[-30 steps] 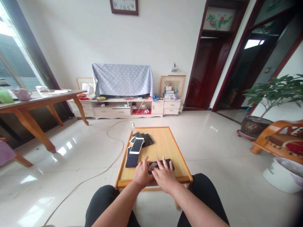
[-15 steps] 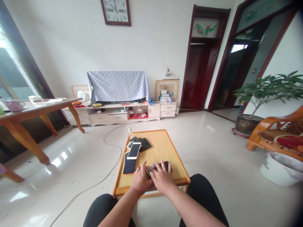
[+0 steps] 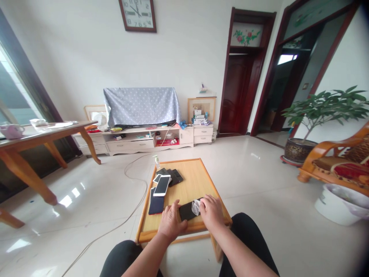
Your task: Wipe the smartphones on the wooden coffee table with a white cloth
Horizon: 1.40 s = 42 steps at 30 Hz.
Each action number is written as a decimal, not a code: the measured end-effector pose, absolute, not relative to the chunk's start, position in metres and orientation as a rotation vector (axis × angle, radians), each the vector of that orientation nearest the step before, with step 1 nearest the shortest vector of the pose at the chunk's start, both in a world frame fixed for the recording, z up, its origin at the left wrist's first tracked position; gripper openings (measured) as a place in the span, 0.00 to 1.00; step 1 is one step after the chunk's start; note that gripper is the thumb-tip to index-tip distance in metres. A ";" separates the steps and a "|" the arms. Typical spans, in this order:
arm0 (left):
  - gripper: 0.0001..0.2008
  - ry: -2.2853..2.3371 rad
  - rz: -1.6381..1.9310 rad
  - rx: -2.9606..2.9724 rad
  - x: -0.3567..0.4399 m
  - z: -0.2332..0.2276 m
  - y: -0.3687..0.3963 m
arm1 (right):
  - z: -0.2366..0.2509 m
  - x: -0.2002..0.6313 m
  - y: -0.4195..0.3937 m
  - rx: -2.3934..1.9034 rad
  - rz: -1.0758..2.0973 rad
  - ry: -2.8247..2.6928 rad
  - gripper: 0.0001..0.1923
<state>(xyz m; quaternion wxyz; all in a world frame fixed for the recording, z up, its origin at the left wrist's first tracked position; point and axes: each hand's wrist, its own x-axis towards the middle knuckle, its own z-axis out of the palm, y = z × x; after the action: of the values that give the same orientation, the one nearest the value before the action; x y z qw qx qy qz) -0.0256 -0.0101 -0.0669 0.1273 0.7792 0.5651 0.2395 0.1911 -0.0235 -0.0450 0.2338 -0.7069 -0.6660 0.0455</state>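
Head view: left hand [image 3: 172, 221] half open at the left end of a dark phone [image 3: 186, 211], thumb along the near edge, fingers at the far corner, apparently bracing it. Phone lies flat near the front edge of the low table [image 3: 193, 175]. Judged light, rigid and thin, slick-faced, with glass liable to crack if dropped; best held by its long edges or ends. Pale wipe [image 3: 195, 207] on its right half looks limp and crumpled; cloth or tissue cannot be determined. Best pinched in a bunch. Right hand [image 3: 211, 211] has its fingers curled closed over the wipe, pressing at the phone's right end.

Containers, left to right: pink mug [image 3: 12, 131], interior not visible; pump bottle [image 3: 157, 163], upright, fill level indeterminable; red tray [image 3: 167, 142], small white items in it; dark pot [image 3: 300, 150], holding a leafy plant [image 3: 328, 104]; white bucket [image 3: 331, 206], pale liner inside, other contents unclear.
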 end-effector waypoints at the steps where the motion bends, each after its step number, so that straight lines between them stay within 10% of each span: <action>1: 0.41 1.645 0.694 2.270 -0.025 -0.066 -0.010 | -0.043 0.190 -0.024 -1.910 0.137 -1.835 0.25; 42: 0.35 1.639 0.717 2.240 -0.033 -0.060 -0.018 | -0.032 0.133 -0.039 -1.734 0.369 -2.234 0.30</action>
<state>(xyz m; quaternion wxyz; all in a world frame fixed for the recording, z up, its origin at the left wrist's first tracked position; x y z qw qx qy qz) -0.0328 -0.0181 -0.0605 0.1369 0.7741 0.5662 0.2479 0.1330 -0.0390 -0.0316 0.1442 -0.6017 -0.7751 0.1282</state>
